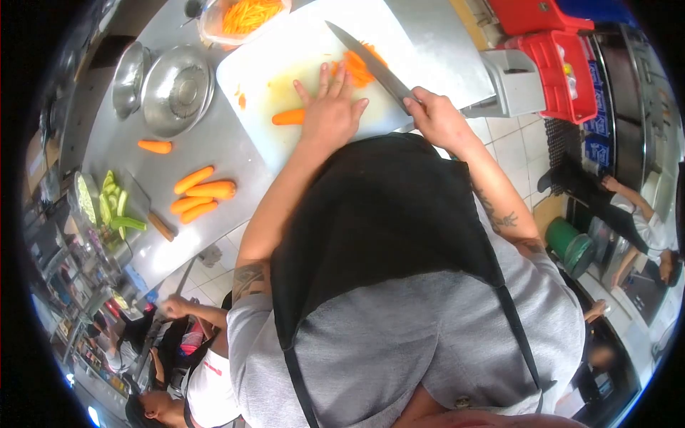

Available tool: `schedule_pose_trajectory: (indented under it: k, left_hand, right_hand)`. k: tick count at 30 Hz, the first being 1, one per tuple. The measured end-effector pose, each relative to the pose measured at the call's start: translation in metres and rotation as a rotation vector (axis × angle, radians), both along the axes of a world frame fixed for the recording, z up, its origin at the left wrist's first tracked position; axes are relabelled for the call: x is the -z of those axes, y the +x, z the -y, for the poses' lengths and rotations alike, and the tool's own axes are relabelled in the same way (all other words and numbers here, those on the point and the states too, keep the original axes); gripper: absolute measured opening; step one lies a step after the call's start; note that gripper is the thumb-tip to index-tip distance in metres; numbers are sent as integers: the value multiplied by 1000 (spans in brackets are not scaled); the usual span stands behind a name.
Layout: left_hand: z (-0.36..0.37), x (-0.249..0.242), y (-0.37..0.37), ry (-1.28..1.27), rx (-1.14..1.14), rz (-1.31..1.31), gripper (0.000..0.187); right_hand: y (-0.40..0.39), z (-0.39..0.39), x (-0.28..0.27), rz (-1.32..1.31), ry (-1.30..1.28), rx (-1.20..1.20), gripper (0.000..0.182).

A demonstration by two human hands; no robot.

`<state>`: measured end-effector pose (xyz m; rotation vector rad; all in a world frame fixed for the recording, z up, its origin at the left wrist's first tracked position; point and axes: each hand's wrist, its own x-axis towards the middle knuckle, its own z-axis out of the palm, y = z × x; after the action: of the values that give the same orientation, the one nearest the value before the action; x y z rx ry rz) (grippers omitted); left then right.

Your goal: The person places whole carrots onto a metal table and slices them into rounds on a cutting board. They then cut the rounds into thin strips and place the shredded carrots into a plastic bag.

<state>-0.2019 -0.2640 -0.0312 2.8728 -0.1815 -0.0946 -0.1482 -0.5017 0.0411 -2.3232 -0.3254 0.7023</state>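
Note:
My left hand [330,107] lies with spread fingers on the white cutting board [257,68]. Just left of its wrist, a peeled carrot [287,118] rests on the board. In my right hand [435,118] is the handle of a large chef's knife [371,60], its blade pointing up and to the left across the board. Beside the blade sit cut carrot pieces [357,69], partly hidden by it. Small orange scraps [241,98] are scattered near the board's left edge.
Several whole carrots [203,189] lie on the steel table [246,167], a single carrot [155,146] farther left. Metal bowls [178,91], a container of shredded carrot [250,16] and green vegetable pieces [110,203] stand around. Co-workers are at both sides; red crates [564,71] are right.

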Motion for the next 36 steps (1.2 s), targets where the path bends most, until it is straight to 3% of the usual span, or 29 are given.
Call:
schedule_pose_trajectory:
  k: [5, 17, 20, 22, 26, 28, 36]
  left_hand:
    - [6, -13, 1, -162, -3, 186, 73]
    - [11, -3, -12, 1, -37, -10, 74]
    - [13, -6, -13, -102, -66, 152, 75]
    - [13, -18, -12, -181, 45, 185, 76]
    - [17, -35, -4, -151, 327, 217, 78]
    - [19, -36, -1, -116, 337, 183, 80]
    - [19, -18, 21, -100, 347, 190, 87]
  right_hand:
    - [0, -2, -4, 30, 36, -5, 27]
    - [-19, -1, 0, 74, -41, -25, 26]
    - [-23, 0, -11, 100, -95, -11, 22]
    - [-25, 2, -11, 142, -163, -21, 22]
    - [-30, -1, -15, 275, -181, -9, 41]
    - [-30, -2, -16, 275, -179, -3, 52]
    - [-36, 10, -27, 221, -183, 123, 57]
